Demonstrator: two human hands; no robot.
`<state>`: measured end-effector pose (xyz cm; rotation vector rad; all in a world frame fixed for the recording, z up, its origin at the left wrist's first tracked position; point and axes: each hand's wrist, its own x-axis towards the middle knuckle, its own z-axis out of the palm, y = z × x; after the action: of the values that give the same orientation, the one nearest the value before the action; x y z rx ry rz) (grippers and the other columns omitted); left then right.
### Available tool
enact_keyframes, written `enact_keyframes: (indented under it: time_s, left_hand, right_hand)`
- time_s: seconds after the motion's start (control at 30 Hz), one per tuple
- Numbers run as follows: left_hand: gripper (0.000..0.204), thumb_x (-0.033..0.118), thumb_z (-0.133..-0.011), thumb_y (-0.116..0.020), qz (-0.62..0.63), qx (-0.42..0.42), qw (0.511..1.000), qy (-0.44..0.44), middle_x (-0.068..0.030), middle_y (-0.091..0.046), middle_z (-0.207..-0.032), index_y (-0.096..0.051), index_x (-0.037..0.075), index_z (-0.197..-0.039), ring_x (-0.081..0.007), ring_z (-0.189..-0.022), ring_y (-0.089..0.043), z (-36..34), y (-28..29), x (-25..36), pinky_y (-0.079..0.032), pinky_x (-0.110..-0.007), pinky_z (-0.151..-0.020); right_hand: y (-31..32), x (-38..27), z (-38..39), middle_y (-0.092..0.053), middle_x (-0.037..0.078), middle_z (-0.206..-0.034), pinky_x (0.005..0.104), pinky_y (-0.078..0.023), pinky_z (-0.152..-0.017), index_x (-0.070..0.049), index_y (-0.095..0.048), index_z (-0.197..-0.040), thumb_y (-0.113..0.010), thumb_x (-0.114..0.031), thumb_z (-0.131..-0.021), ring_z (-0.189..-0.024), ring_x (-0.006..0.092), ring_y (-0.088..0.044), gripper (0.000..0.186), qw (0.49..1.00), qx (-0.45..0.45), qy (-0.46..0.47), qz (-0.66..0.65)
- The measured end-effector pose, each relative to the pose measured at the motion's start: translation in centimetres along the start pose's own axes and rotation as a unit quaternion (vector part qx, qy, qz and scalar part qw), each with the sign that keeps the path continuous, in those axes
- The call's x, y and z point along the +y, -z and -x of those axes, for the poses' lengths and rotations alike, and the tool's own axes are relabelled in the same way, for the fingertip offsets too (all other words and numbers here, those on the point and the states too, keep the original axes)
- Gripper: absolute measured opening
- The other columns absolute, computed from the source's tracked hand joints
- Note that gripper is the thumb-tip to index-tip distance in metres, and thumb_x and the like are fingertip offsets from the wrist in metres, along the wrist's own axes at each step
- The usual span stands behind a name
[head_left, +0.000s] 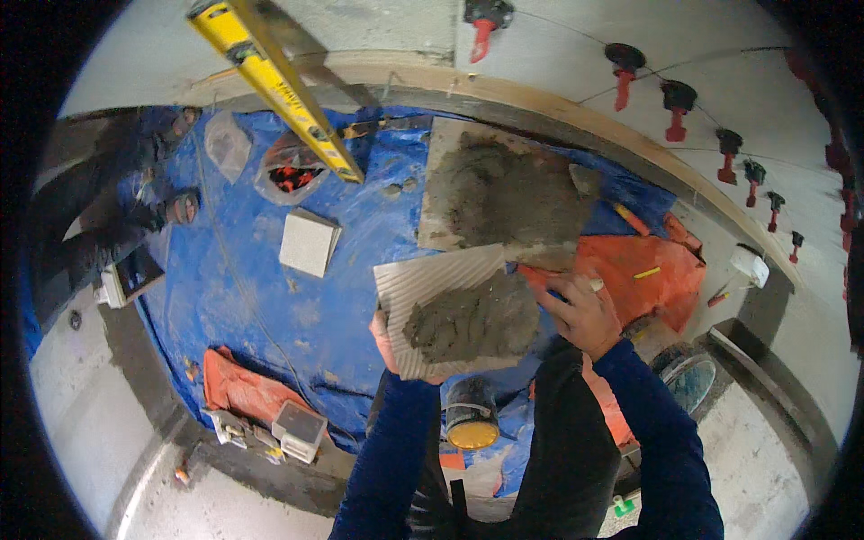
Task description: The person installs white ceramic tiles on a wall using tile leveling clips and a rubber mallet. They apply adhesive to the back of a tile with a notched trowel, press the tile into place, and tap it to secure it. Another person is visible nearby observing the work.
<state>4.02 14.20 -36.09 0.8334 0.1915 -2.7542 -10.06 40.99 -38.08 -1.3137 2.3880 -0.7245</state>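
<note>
My left hand (385, 340) grips the left edge of a pale tile (405, 286), with its ridged back facing up. A thick patch of wet grey mortar (472, 319) covers much of the tile's middle and right. At the tile's right edge, my right hand (585, 310) is closed around a blue-handled tool, apparently a trowel (556, 295); its blade is hard to make out against the mortar. Just beyond the tile lies a board (436, 216) with a wide heap of grey mortar (513, 193).
A yellow spirit level (279, 90) leans at the wall. Red-and-black tile clips (677, 108) line the wall at right. On the blue sheet (243, 297) are white tiles (308, 241) and a bag of red pieces (292, 175). A bucket (472, 421) stands between my legs. Another person's foot (183, 209) is at left.
</note>
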Motion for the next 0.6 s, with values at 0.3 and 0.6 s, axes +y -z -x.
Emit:
enact_keyframes:
  time_s: [0.3,0.6]
  left_hand:
    - [0.083,0.066,-0.090,-0.056,-0.034,0.086,0.994,-0.057,-0.0230,-0.060,-0.141,-0.053,0.006,-0.147,-0.0443,-0.123,-0.061,1.7,2.5,2.2,-0.052,-0.061,-0.102]
    - [0.096,0.078,-0.088,-0.055,-0.113,0.137,0.976,-0.123,-0.0231,-0.055,-0.148,-0.048,0.008,-0.153,-0.0443,-0.132,-0.056,4.5,6.1,5.6,-0.047,-0.065,-0.108]
  right_hand:
    - [-3.7,7.2,6.2,-0.062,0.018,-0.124,0.0502,-0.052,-0.096,-0.009,-0.059,-0.140,-0.071,-0.007,-0.081,-0.119,0.0422,-0.057,0.060,0.989,0.022,-0.147,0.015]
    - [-11.1,16.0,-7.2,-0.066,0.029,-0.118,0.0531,-0.058,-0.074,-0.012,-0.038,-0.159,-0.062,-0.021,-0.098,-0.087,0.0448,-0.071,0.067,0.924,-0.163,-0.321,0.133]
